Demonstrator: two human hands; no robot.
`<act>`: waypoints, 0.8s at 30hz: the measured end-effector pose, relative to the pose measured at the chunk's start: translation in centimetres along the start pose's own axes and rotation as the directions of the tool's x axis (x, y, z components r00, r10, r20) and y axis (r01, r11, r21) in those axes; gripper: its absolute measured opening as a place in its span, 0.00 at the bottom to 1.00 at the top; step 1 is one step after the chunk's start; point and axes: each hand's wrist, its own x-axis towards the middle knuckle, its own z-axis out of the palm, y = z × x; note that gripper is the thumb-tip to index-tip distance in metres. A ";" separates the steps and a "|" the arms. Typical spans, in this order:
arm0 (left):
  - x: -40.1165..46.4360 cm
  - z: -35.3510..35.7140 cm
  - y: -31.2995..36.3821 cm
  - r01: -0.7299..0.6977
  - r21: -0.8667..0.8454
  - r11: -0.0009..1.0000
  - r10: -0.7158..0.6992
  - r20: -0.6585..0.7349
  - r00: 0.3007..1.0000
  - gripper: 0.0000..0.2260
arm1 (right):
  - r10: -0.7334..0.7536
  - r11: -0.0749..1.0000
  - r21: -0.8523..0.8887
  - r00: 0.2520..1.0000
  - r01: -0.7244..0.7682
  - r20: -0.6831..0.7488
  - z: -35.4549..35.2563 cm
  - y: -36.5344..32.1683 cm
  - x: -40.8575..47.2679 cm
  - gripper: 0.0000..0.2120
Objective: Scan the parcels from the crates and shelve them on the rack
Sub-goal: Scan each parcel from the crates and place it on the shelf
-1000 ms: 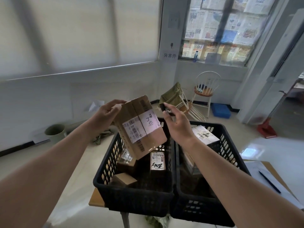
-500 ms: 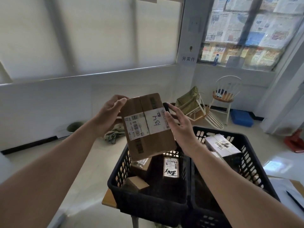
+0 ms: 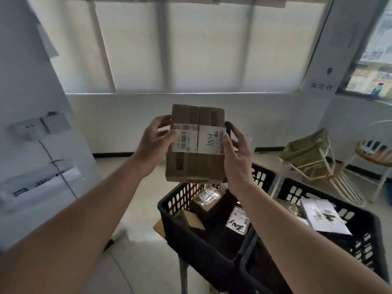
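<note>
Parcel (image 3: 196,145): brown box w/ label, held up above left crate (image 3: 203,236), 12 o'clock from it.
Your left hand (image 3: 153,145): fingers curled on parcel's left edge.
Your right hand (image 3: 236,155): thumb and fingers clamp right edge, plus a dark object (image 3: 229,129), can't tell what.
Right crate (image 3: 343,238): 3 o'clock of left crate, touching.

Brown taped parcel (image 3: 196,145) upright, labelled "A34", above black crates (image 3: 203,247)

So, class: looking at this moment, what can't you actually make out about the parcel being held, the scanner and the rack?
Head view only:
- Cardboard parcel: barcode print too small; left hand covers the label's edge.
- Dark device behind right hand: mostly hidden.
- Rack: out of frame.
- Right crate: cut by the edge.
</note>
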 end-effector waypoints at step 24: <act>-38.9 -22.8 14.4 -0.008 0.347 0.938 0.203 -0.530 0.823 0.34 | -0.182 0.981 0.149 0.830 0.120 0.527 24.4 -5.8 -29.1 0.20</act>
